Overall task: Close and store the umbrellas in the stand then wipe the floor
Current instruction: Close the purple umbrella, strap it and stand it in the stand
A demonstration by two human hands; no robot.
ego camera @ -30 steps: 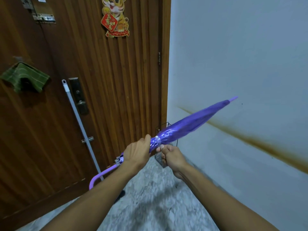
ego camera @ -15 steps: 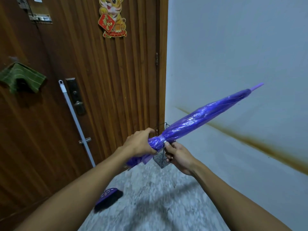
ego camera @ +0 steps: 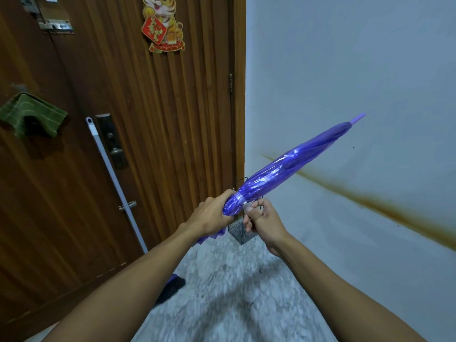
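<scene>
The folded purple umbrella [ego camera: 283, 169] lies on a slant across mid-frame, its long axis running from lower centre up to the right, tip toward the pale wall [ego camera: 357, 70]. The left hand [ego camera: 212, 218] wraps its bunched base; the right hand [ego camera: 261, 219] pinches the white strap [ego camera: 244, 203] beside it.

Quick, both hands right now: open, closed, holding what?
Left hand: closed around the folded purple umbrella.
Right hand: closed, pinching the umbrella's white strap.

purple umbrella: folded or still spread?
Folded. The purple umbrella has its canopy rolled tight around the shaft; the left hand grips it, the right hand pinches its strap.
</scene>
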